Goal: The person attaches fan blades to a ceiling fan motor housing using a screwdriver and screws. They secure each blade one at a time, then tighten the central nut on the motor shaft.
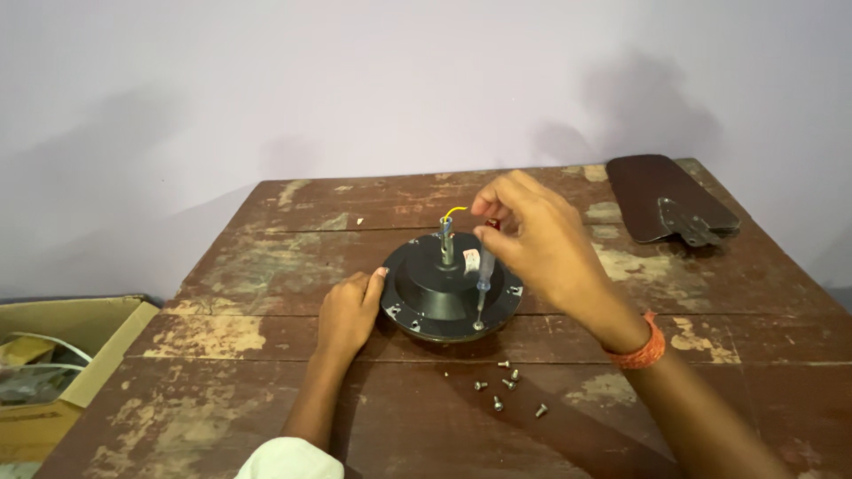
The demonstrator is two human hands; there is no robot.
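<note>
The screwdriver (483,282) is pinched upright in the right hand (541,244), tip on the motor (451,290) rim; the left hand (348,312) is pressed flat against its side.

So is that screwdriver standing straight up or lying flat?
Upright. The screwdriver stands near vertical, tip down on the black fan motor's rim, its top pinched by the right hand.
</note>
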